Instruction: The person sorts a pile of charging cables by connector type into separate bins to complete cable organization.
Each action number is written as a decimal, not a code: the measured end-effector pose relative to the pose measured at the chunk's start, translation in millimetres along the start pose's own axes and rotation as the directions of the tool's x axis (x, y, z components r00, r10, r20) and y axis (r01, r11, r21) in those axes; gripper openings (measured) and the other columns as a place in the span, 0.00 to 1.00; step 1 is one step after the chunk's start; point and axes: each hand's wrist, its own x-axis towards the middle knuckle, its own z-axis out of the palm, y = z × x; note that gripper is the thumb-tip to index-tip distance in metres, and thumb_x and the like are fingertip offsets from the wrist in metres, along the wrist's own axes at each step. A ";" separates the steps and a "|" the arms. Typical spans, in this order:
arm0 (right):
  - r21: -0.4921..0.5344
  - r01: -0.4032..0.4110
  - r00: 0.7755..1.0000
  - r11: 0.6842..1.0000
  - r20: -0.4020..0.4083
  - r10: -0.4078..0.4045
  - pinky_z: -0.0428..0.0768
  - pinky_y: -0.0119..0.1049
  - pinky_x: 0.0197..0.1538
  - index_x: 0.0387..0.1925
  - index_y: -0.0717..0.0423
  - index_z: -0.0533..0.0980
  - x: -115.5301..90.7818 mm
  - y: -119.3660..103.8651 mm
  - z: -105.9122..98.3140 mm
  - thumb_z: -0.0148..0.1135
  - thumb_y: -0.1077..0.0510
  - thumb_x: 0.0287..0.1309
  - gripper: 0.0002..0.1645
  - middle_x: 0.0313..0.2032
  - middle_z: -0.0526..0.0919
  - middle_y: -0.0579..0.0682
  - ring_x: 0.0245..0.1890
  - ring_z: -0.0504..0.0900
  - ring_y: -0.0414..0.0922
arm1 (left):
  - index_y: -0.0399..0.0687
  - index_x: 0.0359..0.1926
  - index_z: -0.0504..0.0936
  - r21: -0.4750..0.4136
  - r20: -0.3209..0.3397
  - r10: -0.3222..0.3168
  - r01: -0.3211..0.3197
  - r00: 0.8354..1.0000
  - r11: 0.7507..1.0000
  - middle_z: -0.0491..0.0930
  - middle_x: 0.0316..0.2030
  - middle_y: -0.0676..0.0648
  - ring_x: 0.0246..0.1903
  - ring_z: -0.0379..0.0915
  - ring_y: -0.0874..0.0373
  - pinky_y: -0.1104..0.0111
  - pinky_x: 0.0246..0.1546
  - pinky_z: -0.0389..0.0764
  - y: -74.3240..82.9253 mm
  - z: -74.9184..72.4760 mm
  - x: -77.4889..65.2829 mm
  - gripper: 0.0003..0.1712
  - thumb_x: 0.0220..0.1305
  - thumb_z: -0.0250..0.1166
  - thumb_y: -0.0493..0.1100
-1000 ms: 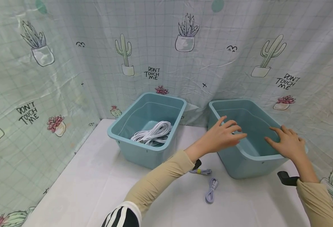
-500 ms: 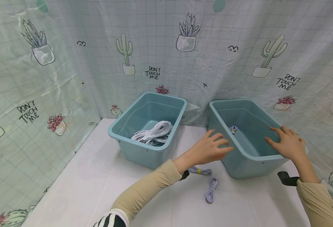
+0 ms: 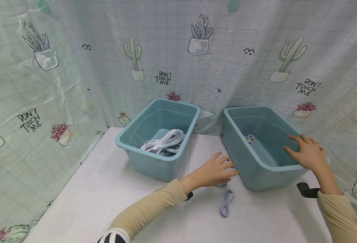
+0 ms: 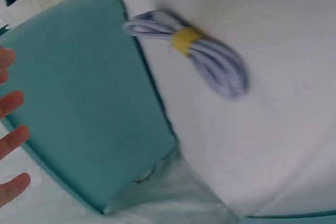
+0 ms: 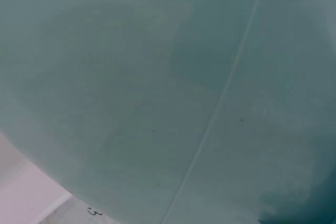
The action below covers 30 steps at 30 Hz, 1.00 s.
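My left hand (image 3: pixel 213 172) hovers over the table left of the right blue bin (image 3: pixel 248 177), fingers spread and nothing between them. Beneath it a lilac cable coil, bound with a yellow band, is mostly hidden in the head view; the left wrist view shows this banded cable (image 4: pixel 218 66) apart from the fingertips. Nearer the front lies another lilac cable (image 3: pixel 226 203). One small banded cable (image 3: pixel 250 138) sits inside the right bin. At that bin's right rim rests my right hand (image 3: pixel 310 153), fingers relaxed; its wrist view shows only bin wall (image 5: pixel 157 103) close up.
A second blue bin (image 3: pixel 157 165) stands to the left with coiled white cables (image 3: pixel 166 141) inside. Both bins back onto a printed curtain (image 3: pixel 178 60). White table surface (image 3: pixel 129 206) stretches out in front and to the left.
My left hand has moved from above the right bin down and left to over the banded cable on the table. The cable inside the bin has come into sight. My right hand stays put.
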 end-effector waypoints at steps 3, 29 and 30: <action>-0.002 -0.002 1.000 1.000 -0.003 0.002 0.52 0.73 0.44 0.60 0.63 0.58 0.7 0.5 0.3 0.44 0.36 0.57 0.41 0.60 0.50 0.76 0.56 0.50 0.75 | 0.67 0.51 0.71 -0.002 0.016 -0.001 0.001 1.000 1.000 0.73 0.47 0.60 0.51 0.66 0.60 0.59 0.56 0.64 0.2 7.1 -7.2 0.17 0.61 0.52 0.55; -0.010 0.010 1.000 1.000 -0.019 -0.010 0.53 0.72 0.43 0.59 0.64 0.59 -0.8 -1.5 -1.1 0.45 0.37 0.57 0.40 0.58 0.54 0.75 0.54 0.52 0.75 | 0.63 0.45 0.74 -0.036 0.172 0.000 0.006 0.985 0.999 0.76 0.38 0.58 0.43 0.68 0.60 0.58 0.50 0.67 -3.4 61.3 -42.1 0.15 0.60 0.52 0.59; -0.010 0.009 1.000 1.000 -0.017 -0.009 0.53 0.73 0.43 0.59 0.64 0.59 -0.8 -1.5 -1.3 0.45 0.37 0.57 0.40 0.58 0.53 0.75 0.54 0.52 0.75 | 0.63 0.45 0.74 -0.041 0.186 0.007 0.001 0.982 0.999 0.76 0.38 0.58 0.43 0.68 0.60 0.58 0.50 0.67 -3.2 63.1 -42.7 0.14 0.60 0.52 0.58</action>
